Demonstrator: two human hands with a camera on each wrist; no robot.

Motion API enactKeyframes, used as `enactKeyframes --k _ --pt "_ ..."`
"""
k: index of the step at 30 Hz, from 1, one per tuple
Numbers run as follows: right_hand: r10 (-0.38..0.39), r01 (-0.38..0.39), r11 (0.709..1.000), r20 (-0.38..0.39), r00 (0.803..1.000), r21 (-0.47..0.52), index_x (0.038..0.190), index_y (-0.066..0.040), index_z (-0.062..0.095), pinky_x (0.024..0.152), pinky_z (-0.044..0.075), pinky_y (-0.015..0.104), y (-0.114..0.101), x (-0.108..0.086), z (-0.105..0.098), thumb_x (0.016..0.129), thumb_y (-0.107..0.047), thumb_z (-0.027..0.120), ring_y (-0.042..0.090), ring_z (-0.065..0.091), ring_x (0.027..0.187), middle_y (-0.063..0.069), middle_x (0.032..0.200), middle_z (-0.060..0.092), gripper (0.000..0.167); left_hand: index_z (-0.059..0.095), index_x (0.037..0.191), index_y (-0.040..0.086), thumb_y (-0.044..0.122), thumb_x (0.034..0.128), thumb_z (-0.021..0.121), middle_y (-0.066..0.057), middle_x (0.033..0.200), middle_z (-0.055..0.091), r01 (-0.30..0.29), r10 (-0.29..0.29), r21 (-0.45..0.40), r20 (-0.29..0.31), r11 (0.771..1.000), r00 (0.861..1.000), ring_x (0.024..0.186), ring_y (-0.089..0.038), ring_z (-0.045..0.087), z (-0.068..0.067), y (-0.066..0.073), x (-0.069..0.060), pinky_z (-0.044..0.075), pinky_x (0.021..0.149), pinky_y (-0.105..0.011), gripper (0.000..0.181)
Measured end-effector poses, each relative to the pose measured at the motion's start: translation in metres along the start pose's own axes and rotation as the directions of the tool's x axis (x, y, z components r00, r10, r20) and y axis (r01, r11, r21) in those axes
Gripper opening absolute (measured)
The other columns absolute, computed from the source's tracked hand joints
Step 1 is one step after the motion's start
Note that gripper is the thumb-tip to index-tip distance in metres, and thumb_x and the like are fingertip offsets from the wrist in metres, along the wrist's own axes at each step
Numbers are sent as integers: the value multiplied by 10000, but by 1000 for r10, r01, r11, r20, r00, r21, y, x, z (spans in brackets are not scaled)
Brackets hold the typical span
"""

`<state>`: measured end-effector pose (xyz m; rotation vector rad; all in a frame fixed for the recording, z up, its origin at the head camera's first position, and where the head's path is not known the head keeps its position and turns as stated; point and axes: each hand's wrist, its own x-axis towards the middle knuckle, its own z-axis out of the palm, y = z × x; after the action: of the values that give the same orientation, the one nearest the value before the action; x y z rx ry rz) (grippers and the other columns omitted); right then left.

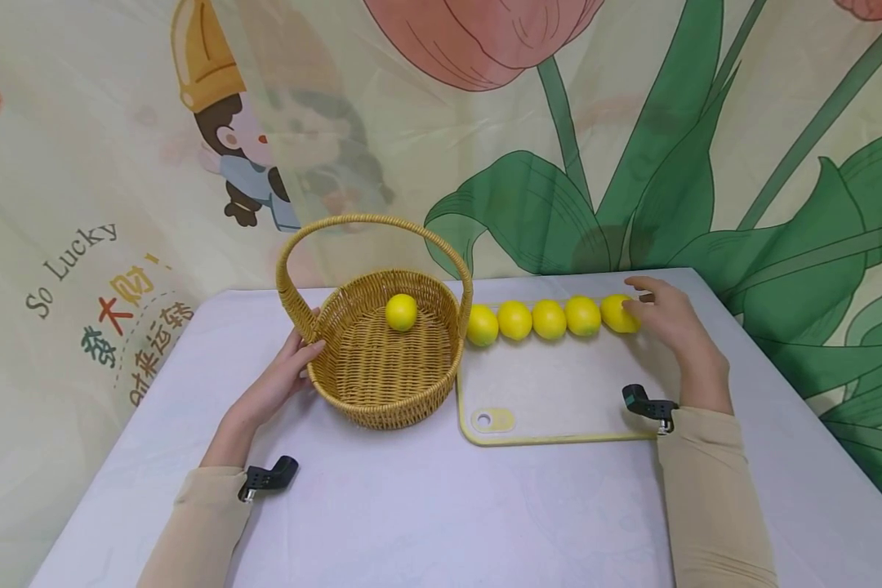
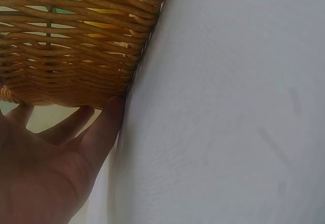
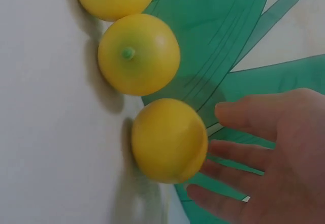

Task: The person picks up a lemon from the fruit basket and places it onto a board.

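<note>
A woven wicker basket (image 1: 382, 359) with a tall arched handle stands on the table, and one lemon (image 1: 401, 312) lies inside it. My left hand (image 1: 282, 371) grips the basket at its left side, thumb and a finger showing by the handle's base. Fingertips touch the outer weave in the left wrist view. My right hand (image 1: 669, 314) is at the rightmost lemon (image 1: 621, 314), fingers spread and loosely extended beside it. In the right wrist view the fingertips are close against that lemon (image 3: 169, 140); whether they touch is unclear.
More lemons (image 1: 549, 319) stand in a row along the far edge of a white cutting board (image 1: 559, 392) with a yellow-green rim. The white-covered table (image 1: 412, 514) meets a printed cloth backdrop (image 1: 522, 188) behind the basket and board.
</note>
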<state>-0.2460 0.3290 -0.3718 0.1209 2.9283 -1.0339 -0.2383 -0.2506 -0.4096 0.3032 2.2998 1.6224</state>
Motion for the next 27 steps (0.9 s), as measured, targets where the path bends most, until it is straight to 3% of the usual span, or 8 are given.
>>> enactKeyframes --k 7,16,27 --pt "-93 92 995 -17 996 -34 1529 -31 334 1064 356 677 -20 -8 -10 1032 -289 467 501 354 1360 302 1517 368 575 -29 1585 398 498 1048 395 -92 1666 119 -9 9 -16 0 1000 1000 1471 -359 288 0 1 0 410 1088 -502 691" --pt "-166 167 986 -20 986 17 1547 -86 322 1076 363 657 -46 -18 -17 1015 -220 526 437 393 1380 229 1545 382 586 -38 1583 402 464 1060 379 -76 1672 103 5 -5 1 -5 1000 1000 1478 -357 274 1 2 -2 387 1103 -516 672" --pt "-211 217 976 131 969 -30 1539 -137 343 1002 445 598 -88 -41 -20 999 -244 552 405 430 1350 195 1490 444 589 -39 1581 413 459 1060 382 -89 1680 65 8 -8 -7 -7 1000 1000 1484 -377 274 1 3 -2 391 1104 -536 671"
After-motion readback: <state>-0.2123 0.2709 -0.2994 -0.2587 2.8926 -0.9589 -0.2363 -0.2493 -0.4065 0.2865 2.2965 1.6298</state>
